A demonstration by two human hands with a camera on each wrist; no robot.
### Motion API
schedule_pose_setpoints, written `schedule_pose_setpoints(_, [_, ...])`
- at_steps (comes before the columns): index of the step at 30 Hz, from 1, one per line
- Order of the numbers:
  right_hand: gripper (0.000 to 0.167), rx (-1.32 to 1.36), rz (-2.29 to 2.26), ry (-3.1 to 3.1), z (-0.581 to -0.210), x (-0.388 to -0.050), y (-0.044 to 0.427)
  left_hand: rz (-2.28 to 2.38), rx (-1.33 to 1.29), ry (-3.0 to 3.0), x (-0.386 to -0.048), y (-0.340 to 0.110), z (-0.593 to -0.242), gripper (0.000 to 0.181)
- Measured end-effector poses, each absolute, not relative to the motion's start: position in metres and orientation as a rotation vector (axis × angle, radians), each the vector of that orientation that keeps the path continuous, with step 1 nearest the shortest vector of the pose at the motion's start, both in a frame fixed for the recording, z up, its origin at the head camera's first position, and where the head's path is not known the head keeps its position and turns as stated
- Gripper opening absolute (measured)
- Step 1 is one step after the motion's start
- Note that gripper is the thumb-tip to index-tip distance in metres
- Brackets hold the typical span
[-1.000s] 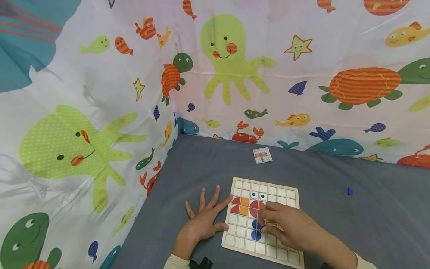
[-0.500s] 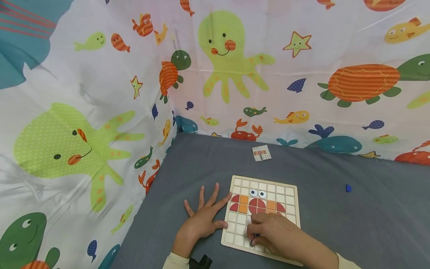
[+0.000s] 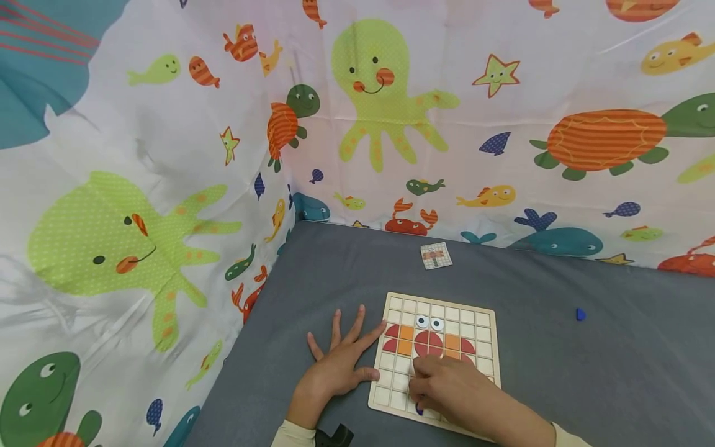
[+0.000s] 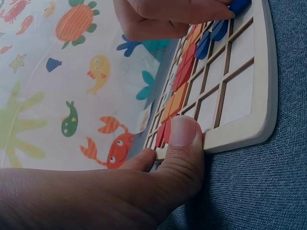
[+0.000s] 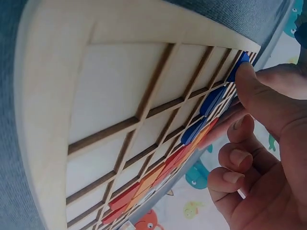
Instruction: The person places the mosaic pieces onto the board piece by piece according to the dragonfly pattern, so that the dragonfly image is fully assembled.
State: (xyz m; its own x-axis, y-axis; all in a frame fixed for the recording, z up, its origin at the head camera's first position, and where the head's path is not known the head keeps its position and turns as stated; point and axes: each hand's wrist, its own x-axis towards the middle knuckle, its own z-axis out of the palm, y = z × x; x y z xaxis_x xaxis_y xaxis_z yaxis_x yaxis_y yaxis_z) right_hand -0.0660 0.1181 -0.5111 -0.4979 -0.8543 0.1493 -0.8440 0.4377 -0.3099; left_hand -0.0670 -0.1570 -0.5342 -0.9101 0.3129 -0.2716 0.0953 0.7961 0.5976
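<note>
A square wooden grid board (image 3: pixel 385 397) lies on the grey cloth. My left hand (image 3: pixel 334 371) has its fingers spread, with the index fingertip and thumb (image 4: pixel 182 134) at the board's left edge. My right hand (image 3: pixel 455 391) is over the lower part of the board, its thumb and index finger on a small blue tile (image 5: pixel 238 66) at the bottom row. In the left wrist view that blue tile (image 4: pixel 238 5) shows beside the thumb. More blue tiles (image 5: pixel 211 101) sit in the grid above it. Red tiles (image 3: pixel 427 343), orange tiles (image 3: pixel 406 340) and eye tiles (image 3: pixel 429 323) fill other cells.
A small printed pattern card (image 3: pixel 436 255) lies on the cloth behind the board. One loose blue tile (image 3: pixel 581 315) lies to the right. A curtain (image 3: pixel 475 155) with sea animals hangs at the back and left.
My right hand has moved left and down over the board, bringing the blue tile to the bottom row. It uncovered the right-hand orange and red tiles. My left hand stays put.
</note>
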Motion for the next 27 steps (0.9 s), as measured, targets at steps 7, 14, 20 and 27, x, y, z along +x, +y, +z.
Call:
schedule_pose_setpoints(7, [0.012, -1.555, -0.474, 2.641, -0.5112, -0.0643, 0.1174, 0.865, 0.305, 2.618, -0.0653, -0.1585, -0.5314, 0.089])
schedule_pose_setpoints(14, [0.013, -1.571, -0.446, 2.633, -0.5115, -0.0617, 0.118, 0.866, 0.305, 2.613, -0.0641, -0.1584, -0.532, 0.088])
schedule_pose_setpoints(20, [0.021, -1.637, -0.452, 2.654, -0.5114, -0.0605, 0.1201, 0.883, 0.316, 2.612, -0.0639, -0.1582, -0.5322, 0.088])
schedule_pose_setpoints(27, [0.017, -1.636, -0.442, 2.631, -0.5112, -0.0602, 0.1232, 0.947, 0.372, 2.619, -0.0638, -0.1605, -0.5373, 0.088])
